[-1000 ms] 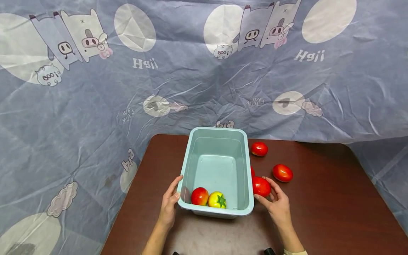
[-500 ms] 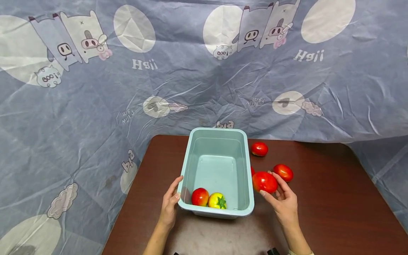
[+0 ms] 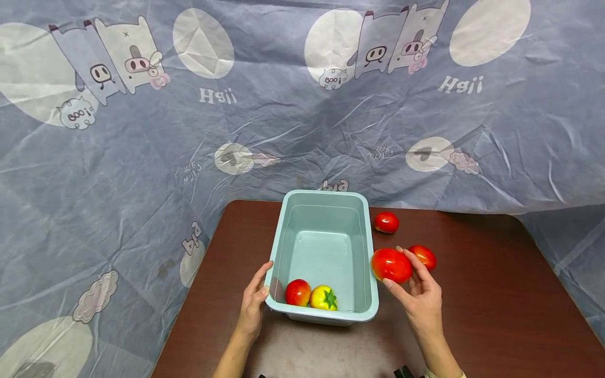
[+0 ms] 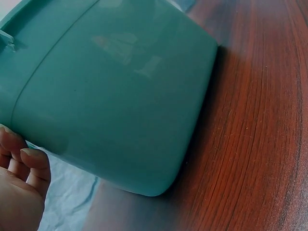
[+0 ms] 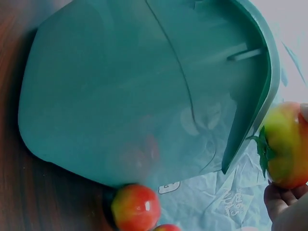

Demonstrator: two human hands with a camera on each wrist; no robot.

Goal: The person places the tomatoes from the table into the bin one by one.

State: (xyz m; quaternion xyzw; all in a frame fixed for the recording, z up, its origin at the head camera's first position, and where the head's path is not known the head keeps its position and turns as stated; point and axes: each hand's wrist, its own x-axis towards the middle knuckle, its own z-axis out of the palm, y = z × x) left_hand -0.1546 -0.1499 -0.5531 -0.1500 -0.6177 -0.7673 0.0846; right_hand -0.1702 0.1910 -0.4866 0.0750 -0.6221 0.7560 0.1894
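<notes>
A pale green-blue rectangular plastic bin (image 3: 326,216) stands on the table. My left hand (image 3: 249,310) grips its left rim near the front corner, with the thumb at the rim. My right hand (image 3: 423,304) holds a large red tomato (image 3: 391,265) raised at the bin's right rim. Seen from the right wrist, this tomato (image 5: 288,149) has a yellow-green end with a green leafy top, just outside the rim. In the bin's near end lie a red tomato (image 3: 298,292) and a yellow one (image 3: 323,297) with a green star-shaped top.
Two red tomatoes lie right of the bin: a far tomato (image 3: 386,222) and a nearer tomato (image 3: 423,257), partly behind my right fingers. The right wrist view shows another tomato (image 5: 135,208) close against the bin's side. Behind the brown table (image 3: 491,294) hangs a printed grey-blue cloth (image 3: 293,115).
My right hand has lifted the large tomato from beside the bin, first up and to the right, then a little higher to rim level. The left hand and bin stay in place.
</notes>
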